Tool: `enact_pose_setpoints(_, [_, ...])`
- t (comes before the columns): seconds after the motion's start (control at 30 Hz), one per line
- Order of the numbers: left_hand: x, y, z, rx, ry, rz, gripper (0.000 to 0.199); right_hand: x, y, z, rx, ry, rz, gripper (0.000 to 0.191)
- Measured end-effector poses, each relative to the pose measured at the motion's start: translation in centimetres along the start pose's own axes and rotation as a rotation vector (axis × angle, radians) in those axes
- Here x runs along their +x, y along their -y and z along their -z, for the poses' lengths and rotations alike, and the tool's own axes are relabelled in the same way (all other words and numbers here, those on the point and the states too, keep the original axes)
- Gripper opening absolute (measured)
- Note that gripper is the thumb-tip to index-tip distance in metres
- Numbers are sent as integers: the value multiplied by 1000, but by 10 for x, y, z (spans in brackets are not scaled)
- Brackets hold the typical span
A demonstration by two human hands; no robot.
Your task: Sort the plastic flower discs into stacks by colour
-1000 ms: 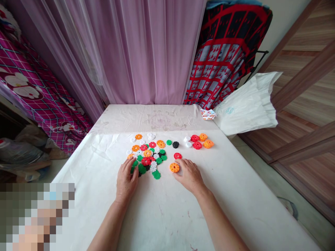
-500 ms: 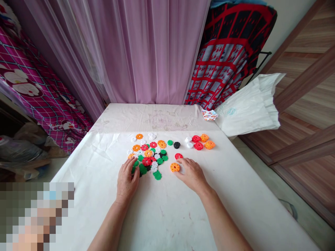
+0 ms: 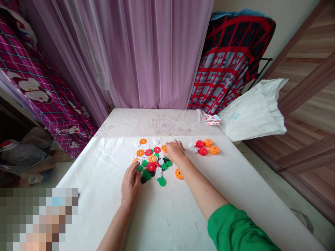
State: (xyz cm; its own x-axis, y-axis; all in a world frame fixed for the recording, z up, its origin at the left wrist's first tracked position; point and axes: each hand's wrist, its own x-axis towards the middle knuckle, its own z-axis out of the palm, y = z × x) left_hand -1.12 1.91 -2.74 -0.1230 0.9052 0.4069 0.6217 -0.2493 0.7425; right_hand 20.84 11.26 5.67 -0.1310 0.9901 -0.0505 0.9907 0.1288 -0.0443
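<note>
Flower-shaped plastic discs (image 3: 152,158) in red, orange, green, white and black lie heaped on the white table. My left hand (image 3: 131,183) rests at the heap's left edge, its fingers loosely bent and the thumb apart, holding nothing visible. Over the heap's upper right side reaches my right hand (image 3: 175,151), fingers bent downward with the tips hidden. An orange disc (image 3: 164,148) shows beside its thumb; whether the hand grips it cannot be made out. Near my right forearm lies another orange disc (image 3: 179,174), apart from the heap.
Rounded clusters of joined discs in white, red (image 3: 202,151) and orange (image 3: 214,150) sit to the right. A patterned paper box (image 3: 212,119) and a white bag (image 3: 255,111) are at the far right corner. Purple curtains (image 3: 157,55) hang behind the table (image 3: 162,216).
My right hand has moved away from the separate orange disc, forward and left to the upper right of the heap. My left hand stays by the heap. The view has shifted slightly.
</note>
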Motion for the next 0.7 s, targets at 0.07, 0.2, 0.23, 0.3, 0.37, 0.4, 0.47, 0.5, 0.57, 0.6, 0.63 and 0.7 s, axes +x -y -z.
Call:
enact_pose_setpoints(0.07, [0,0,-1,-5,-5,9,35,4,2,0,10,38,-16,25])
enact_pose_setpoints(0.2, [-1,2,-1,-11,-15,42,35,7,4,-2,42,64,-49,29])
enact_pose_setpoints(0.23, [-1,2,-1,-10,-16,50,35,8,4,-2,48,68,-59,31])
enact_pose_setpoints(0.3, [0,2,0,-6,-12,58,35,8,4,-3,64,70,-74,36])
enact_pose_setpoints(0.37, [0,2,0,0,-2,52,35,5,4,-2,78,62,-82,41])
enact_pose_setpoints(0.4, [1,1,0,4,1,47,35,2,3,-1,92,48,-85,43])
enact_pose_setpoints(0.47, [1,-1,-2,11,1,38,35,-7,2,2,133,10,-84,45])
enact_pose_setpoints(0.5, [2,-1,-3,14,0,34,36,-14,1,4,156,-10,-79,44])
enact_pose_setpoints(0.57, [2,-1,-3,21,1,22,36,-30,-4,7,196,-44,-70,42])
enact_pose_setpoints(0.6, [2,0,-2,29,2,14,37,-40,-8,8,207,-54,-68,41])
enact_pose_setpoints(0.63, [2,3,1,47,3,1,37,-50,-14,9,214,-64,-71,39])
enact_pose_setpoints(0.7, [1,13,14,123,4,-24,39,-70,-27,11,221,-69,-85,34])
